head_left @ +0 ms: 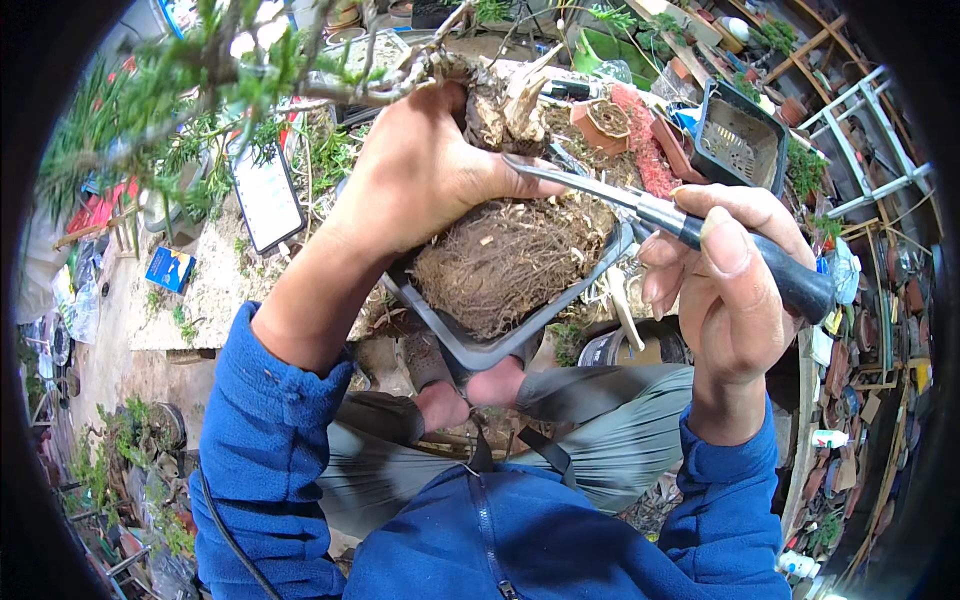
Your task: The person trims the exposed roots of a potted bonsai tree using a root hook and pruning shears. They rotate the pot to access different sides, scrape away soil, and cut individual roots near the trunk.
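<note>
A small tree's gnarled trunk [510, 108], with pale torn wood at its top, is gripped by my left hand [415, 170], whose thumb points right. Below it, the brown fibrous root ball [500, 262] rests in a grey square pot [470, 352]. Green needled foliage [150, 115] spreads from the trunk toward the upper left. My right hand [735, 270] is closed around the dark handle of a carving tool [690, 222]. The tool's slim metal end reaches left to my left thumb, just under the trunk; whether its tip touches the wood I cannot tell.
A phone with a lit screen [266, 200] and a blue packet [170, 270] lie on the left of the worktable. At the back right stand a terracotta pot [603, 120] and a black plastic basket [740, 135]. A metal ladder-like frame [870, 140] is farther right.
</note>
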{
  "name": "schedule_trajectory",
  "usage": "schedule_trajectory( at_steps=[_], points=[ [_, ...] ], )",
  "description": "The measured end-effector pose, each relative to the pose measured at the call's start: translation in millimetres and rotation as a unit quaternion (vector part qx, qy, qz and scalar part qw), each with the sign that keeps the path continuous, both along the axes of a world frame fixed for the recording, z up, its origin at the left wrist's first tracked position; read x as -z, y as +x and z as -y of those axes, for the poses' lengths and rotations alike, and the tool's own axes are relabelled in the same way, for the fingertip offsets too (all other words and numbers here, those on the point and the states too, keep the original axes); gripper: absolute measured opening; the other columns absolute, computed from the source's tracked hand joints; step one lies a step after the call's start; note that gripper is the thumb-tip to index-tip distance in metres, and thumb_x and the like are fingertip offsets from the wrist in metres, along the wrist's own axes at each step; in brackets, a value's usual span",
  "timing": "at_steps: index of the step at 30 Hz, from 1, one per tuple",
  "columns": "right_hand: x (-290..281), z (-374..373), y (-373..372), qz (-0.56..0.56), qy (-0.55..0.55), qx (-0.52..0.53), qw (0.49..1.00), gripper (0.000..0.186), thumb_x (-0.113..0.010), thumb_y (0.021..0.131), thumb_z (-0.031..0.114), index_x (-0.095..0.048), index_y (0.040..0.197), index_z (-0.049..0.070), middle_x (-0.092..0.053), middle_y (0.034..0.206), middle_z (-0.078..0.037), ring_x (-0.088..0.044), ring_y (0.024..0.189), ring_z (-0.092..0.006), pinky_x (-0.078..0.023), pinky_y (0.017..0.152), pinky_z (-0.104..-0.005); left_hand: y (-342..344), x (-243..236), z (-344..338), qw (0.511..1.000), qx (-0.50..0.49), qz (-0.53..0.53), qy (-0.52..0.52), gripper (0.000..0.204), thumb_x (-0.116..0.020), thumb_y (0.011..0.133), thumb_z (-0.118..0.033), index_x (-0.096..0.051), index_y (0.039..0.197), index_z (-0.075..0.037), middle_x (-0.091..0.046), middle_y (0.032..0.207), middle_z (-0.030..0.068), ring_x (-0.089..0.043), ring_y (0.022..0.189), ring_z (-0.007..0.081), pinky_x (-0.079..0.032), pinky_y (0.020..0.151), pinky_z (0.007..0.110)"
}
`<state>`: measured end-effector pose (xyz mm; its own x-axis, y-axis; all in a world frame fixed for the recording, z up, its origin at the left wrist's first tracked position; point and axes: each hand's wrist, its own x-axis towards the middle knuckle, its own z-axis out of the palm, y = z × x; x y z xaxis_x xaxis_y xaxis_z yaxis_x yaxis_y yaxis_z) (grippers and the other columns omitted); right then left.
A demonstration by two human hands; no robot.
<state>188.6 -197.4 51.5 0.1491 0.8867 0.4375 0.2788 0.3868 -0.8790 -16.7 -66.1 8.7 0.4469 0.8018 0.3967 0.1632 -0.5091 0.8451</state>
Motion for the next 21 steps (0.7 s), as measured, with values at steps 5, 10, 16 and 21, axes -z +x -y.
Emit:
schedule_trajectory(
  at_steps=[5, 10, 16, 21],
  points=[
    [-2.5, -5.7, 6.7, -0.009, -0.005, -0.012, 1.0, 0.034, -0.06, 0.1, 0.02, -0.065, 0.112, -0.012, -0.071, 0.076, -0.022, -0.063, 0.054, -0.0214, -0.051, 0.051, -0.0279, -0.3, 0.9, 3.1, 0.999, -0.037, -0.022, 0.001, 0.048, -0.092, 0.073, -0.022, -0.074, 0.109, 0.003, -0.077, 0.1, 0.0097, -0.069, 0.089, 0.0138, -0.055, 0.086, 0.03],
    [4.0, -9.7, 5.0, -0.048, -0.002, -0.019, 0.999, 0.029, -0.063, 0.101, 0.018, -0.065, 0.111, -0.009, -0.071, 0.077, -0.021, -0.064, 0.054, -0.0215, -0.052, 0.05, -0.0292, 1.4, 6.0, -3.2, 0.999, -0.032, -0.024, 0.0, 0.048, -0.091, 0.073, -0.026, -0.075, 0.108, 0.003, -0.077, 0.099, 0.0111, -0.071, 0.089, 0.0166, -0.055, 0.085, 0.032],
    [20.9, 6.3, -0.8, 0.237, 0.158, -0.056, 0.957, 0.022, -0.079, 0.087, 0.005, -0.073, 0.107, -0.002, -0.074, 0.081, -0.015, -0.073, 0.066, -0.023, -0.058, 0.055, -0.0323, 4.0, 6.0, -4.2, 0.999, -0.011, 0.011, -0.029, 0.056, -0.092, 0.068, -0.037, -0.076, 0.106, 0.002, -0.078, 0.098, 0.0158, -0.074, 0.087, 0.0219, -0.056, 0.084, 0.035],
    [44.8, 11.0, -3.9, 0.214, 0.231, -0.039, 0.948, 0.024, -0.074, 0.095, 0.012, -0.063, 0.112, 0.001, -0.075, 0.087, -0.018, -0.074, 0.073, -0.0268, -0.061, 0.069, -0.0388, 5.2, 4.1, -1.4, 0.999, -0.005, 0.022, -0.036, 0.052, -0.092, 0.07, -0.033, -0.075, 0.105, 0.002, -0.078, 0.097, 0.0137, -0.072, 0.086, 0.0192, -0.056, 0.082, 0.033]
  ],
)
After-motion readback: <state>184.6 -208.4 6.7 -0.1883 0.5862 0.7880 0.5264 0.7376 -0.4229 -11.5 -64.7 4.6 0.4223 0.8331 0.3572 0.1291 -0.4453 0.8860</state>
